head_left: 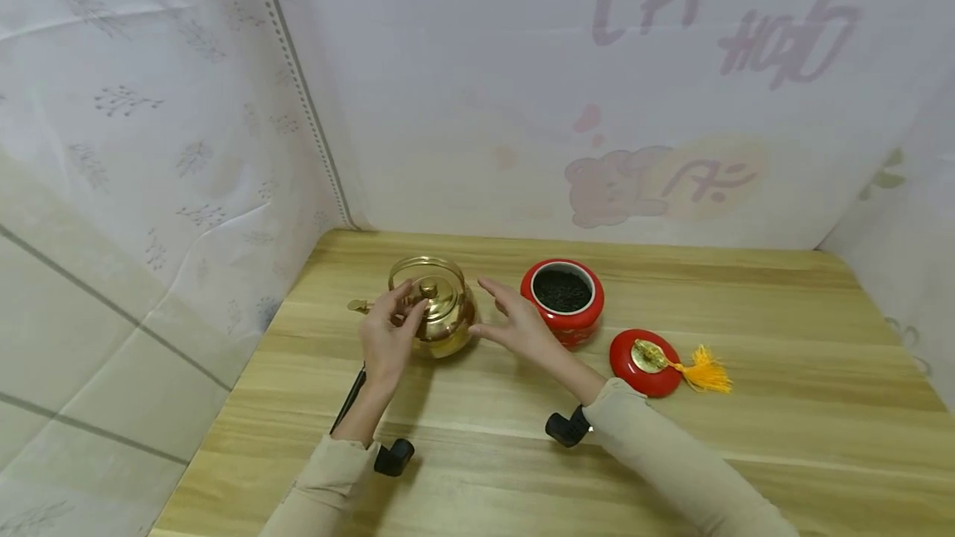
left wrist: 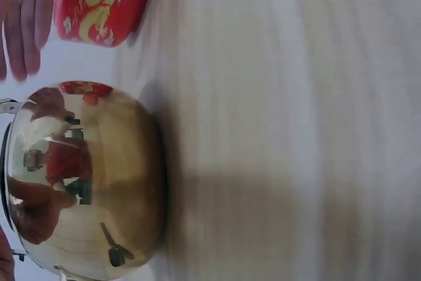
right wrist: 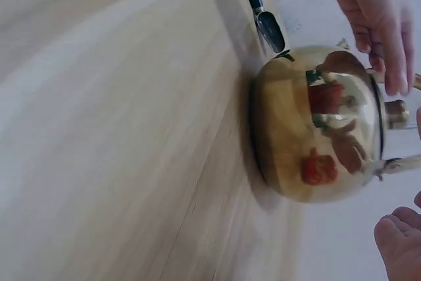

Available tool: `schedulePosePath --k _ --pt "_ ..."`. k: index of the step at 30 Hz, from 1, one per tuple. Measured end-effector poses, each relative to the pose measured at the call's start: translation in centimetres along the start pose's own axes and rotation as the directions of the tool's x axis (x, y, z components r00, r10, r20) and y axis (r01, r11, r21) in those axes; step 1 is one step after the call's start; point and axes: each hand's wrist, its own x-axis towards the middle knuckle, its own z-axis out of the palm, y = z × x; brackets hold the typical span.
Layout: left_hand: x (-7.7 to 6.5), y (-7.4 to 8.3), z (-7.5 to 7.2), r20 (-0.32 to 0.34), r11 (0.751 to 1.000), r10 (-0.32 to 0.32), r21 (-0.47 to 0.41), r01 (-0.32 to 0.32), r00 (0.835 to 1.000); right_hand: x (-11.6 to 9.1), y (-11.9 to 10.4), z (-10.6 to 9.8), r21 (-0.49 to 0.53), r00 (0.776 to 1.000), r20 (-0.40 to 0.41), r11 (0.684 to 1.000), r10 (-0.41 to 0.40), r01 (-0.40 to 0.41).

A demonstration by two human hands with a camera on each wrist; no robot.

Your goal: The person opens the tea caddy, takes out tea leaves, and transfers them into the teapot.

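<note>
A shiny gold kettle (head_left: 448, 334) with a raised hoop handle (head_left: 424, 258) and a knobbed lid (head_left: 442, 298) stands on the table. My left hand (head_left: 386, 342) hovers over its left front, fingers and thumb apart and loosely bent close to the lid knob (right wrist: 396, 114); contact cannot be made out. To the kettle's right, my right hand (head_left: 518, 330) is held with thumb and fingers spread, holding nothing. Just beyond that hand sits a red jar (head_left: 565, 326), uncovered, with dark tea leaves (head_left: 563, 288) inside. Gold dragon decoration shows on the jar in the left wrist view.
The red jar lid (head_left: 645, 386) with a yellow tassel (head_left: 705, 371) lies right of the jar. A small scoop (right wrist: 270, 29) with a dark handle lies left of the kettle, partly hidden by my left arm in the head view. Patterned curtains (head_left: 462, 89) hang behind the wooden table (head_left: 477, 471).
</note>
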Motion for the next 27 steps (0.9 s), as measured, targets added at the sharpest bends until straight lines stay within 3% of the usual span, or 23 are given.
schedulePosePath --k 2,5,9,13,18,27 --pt "-0.4 0.1 -0.2 -0.028 0.998 -0.011 -0.061 0.009 1.000 -0.9 -0.1 -0.9 -0.012 0.999 -0.028 1.000 -0.017 0.016" --pt "-0.6 0.7 -0.2 -0.069 0.988 0.022 -0.152 -0.032 0.997 -2.4 0.0 -2.4 -0.037 0.996 -0.075 0.998 -0.044 0.041" --pt "-0.3 3.3 0.1 -0.069 0.967 0.108 -0.223 -0.121 0.992 -4.3 0.4 -4.6 -0.043 0.989 -0.128 0.997 -0.072 0.068" --pt "0.1 6.8 0.5 0.033 0.961 0.117 -0.257 -0.105 0.993 -6.2 0.8 -6.9 -0.072 0.981 -0.175 0.995 -0.084 0.073" --pt "0.4 8.8 1.9 0.207 0.963 0.074 -0.270 -0.016 0.975 -8.4 1.3 -9.8 -0.188 0.962 -0.254 0.981 -0.098 0.051" --pt "0.2 5.8 6.7 0.413 0.945 0.003 -0.299 0.132 0.911 -11.6 3.6 -13.0 -0.246 0.916 -0.387 0.969 -0.104 0.006"
